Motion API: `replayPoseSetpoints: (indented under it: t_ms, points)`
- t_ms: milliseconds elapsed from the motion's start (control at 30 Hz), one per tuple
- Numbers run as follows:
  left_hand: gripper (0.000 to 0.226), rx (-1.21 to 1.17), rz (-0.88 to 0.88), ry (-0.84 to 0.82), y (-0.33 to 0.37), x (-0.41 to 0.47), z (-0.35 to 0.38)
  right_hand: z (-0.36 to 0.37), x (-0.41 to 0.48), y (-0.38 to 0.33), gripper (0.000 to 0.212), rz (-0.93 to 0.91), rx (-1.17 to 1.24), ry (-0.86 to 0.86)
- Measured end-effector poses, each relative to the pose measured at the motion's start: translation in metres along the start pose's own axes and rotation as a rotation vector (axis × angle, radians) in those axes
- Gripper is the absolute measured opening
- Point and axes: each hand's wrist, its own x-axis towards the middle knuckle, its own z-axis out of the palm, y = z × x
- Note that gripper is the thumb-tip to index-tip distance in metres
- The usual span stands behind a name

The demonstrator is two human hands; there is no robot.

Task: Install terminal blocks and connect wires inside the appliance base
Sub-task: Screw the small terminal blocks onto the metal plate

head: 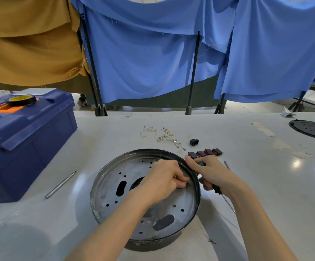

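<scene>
The round metal appliance base (115,200) lies on the table in front of me, its perforated floor facing up. My left hand (162,179) reaches inside it and pinches something small against the inner right wall; the item itself is hidden by my fingers. My right hand (213,174) sits just outside the rim and grips a screwdriver (226,200) with a teal and black handle, its shaft pointing down toward me. Several black and red terminal blocks (204,153) stand in a row behind the base. A bundle of pale wires (164,136) with metal terminals lies farther back.
A blue toolbox (24,140) with a roll of black tape (21,99) on top stands at the left. A metal rod (60,185) lies beside it. A small black connector (194,142) sits near the wires, a black round plate (313,129) at far right.
</scene>
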Motion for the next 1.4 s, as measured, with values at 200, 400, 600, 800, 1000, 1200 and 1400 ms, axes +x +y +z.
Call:
replayPoseSetpoints:
  t_ms: [200,400,600,800,1000,1200,1400]
  points:
    - [0.025,-0.119,-0.057,0.007,0.001,-0.002,-0.006,-0.005,-0.005,0.001,0.071,0.072,0.001,-0.016]
    - [0.031,-0.001,-0.134,0.056,0.003,-0.002,-0.011,-0.002,-0.004,0.001,0.061,0.076,0.006,-0.024]
    - [0.027,0.256,-0.263,0.044,0.009,-0.005,-0.014,0.002,-0.009,-0.005,0.054,0.051,-0.072,-0.100]
    - [0.024,0.211,-0.246,0.013,0.006,-0.005,-0.013,0.007,-0.006,-0.013,0.024,0.020,-0.216,0.009]
    - [0.024,0.175,-0.238,0.009,0.005,-0.003,-0.014,0.006,-0.006,-0.018,0.033,0.041,-0.318,0.047]
    - [0.030,0.098,-0.124,-0.013,0.007,-0.004,-0.016,0.011,-0.004,-0.023,0.043,0.036,-0.221,0.123]
    - [0.041,0.082,-0.041,0.004,0.007,-0.006,-0.018,0.013,-0.003,-0.033,0.021,0.091,-0.076,0.186]
